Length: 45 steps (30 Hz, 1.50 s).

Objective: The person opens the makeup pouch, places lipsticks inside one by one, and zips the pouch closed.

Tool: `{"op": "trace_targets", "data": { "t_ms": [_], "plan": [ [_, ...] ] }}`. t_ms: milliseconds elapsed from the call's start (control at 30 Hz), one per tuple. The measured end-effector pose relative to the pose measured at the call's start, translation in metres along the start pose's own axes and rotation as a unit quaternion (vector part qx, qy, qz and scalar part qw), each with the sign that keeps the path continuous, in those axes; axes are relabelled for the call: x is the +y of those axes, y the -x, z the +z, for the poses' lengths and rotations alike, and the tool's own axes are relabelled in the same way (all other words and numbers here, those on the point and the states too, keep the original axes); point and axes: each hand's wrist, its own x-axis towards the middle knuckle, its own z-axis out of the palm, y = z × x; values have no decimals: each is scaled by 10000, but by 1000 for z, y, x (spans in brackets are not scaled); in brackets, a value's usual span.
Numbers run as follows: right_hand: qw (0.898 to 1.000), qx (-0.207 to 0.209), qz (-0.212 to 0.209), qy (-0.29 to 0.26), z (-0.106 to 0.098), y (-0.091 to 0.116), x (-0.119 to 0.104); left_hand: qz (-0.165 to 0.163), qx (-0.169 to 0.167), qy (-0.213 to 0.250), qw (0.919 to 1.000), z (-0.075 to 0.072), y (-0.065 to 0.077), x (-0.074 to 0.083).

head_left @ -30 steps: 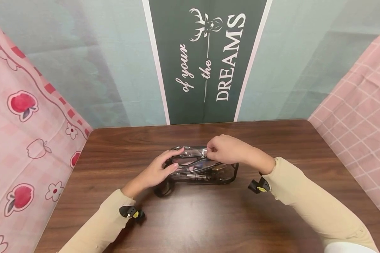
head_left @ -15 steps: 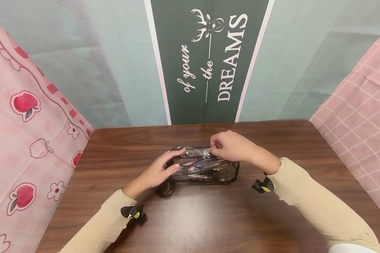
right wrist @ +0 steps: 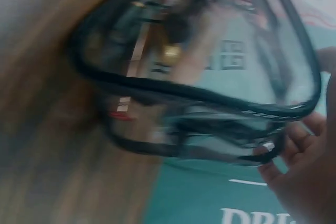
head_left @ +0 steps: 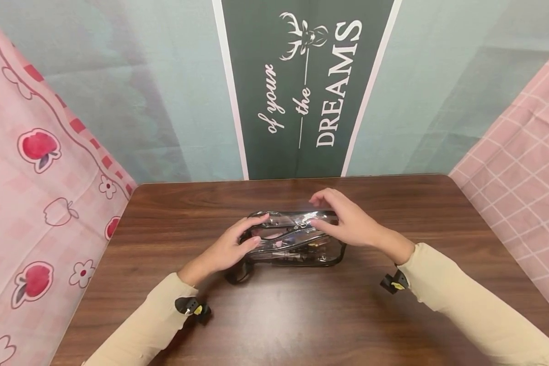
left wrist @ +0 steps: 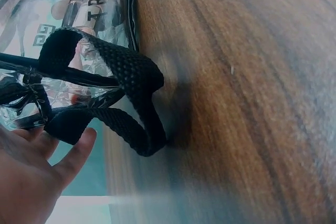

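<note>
A clear toiletry bag [head_left: 302, 257] with black piping and several small items inside lies on the wooden table. Its top gapes at the left, where the two black zipper edges spread apart. My left hand [head_left: 226, 245] grips the bag's left end, thumb on the near side and fingers on the far side. In the left wrist view a black webbing loop [left wrist: 131, 72] sticks out from that end. My right hand [head_left: 349, 221] is over the right end, fingers spread and raised, thumb right by the zipper pull [head_left: 303, 224]. The right wrist view is blurred.
The brown table [head_left: 274, 315] ends at a printed green cloth backdrop [head_left: 302, 152]. Pink patterned cloths hang at the left [head_left: 36, 213] and right [head_left: 521, 142] sides. Each wrist carries a small black camera strapped over the sleeve.
My right hand pinched at the zipper and shifted slightly right; now its fingers have spread and let go. My left hand keeps its place on the bag.
</note>
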Motion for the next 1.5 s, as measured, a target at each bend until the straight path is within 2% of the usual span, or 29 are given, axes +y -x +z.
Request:
{"op": "trace_targets", "data": {
  "t_ms": [167, 367, 667, 933, 1000, 1100, 1167, 1233, 1333, 1500],
  "plan": [
    [9993, 121, -155, -316, 12, 16, 14, -65, -53, 8, 10000, 0, -1, 1],
    [9968, 421, -313, -598, 22, 22, 21, -72, -32, 4, 10000, 1, 1, -1],
    [9948, 727, -306, -642, 28, 28, 26, 120, 45, -532, 9985, 1, 1, 1],
    [9952, 692, -167, -670, 28, 28, 25, 20, -65, -1064, 9943, -13, -6, 15],
    [9954, 681, -144, -663, 29, 27, 24, 179, 51, -1193, 9927, -16, -10, 18],
    [9956, 668, -115, -650, 30, 27, 22, 503, 395, -1441, 9875, -18, -16, 24],
    [9957, 670, -110, -635, 30, 28, 22, 681, 626, -1674, 9815, -16, -22, 31],
    [9956, 669, -103, -645, 31, 28, 21, 723, 694, -1858, 9775, -13, -28, 42],
    [9954, 672, -78, -672, 32, 28, 21, 589, 416, -2076, 9756, -6, -39, 60],
    [9949, 679, -26, -746, 33, 30, 21, 32, -264, -2295, 9730, 7, -55, 79]
  ]
}}
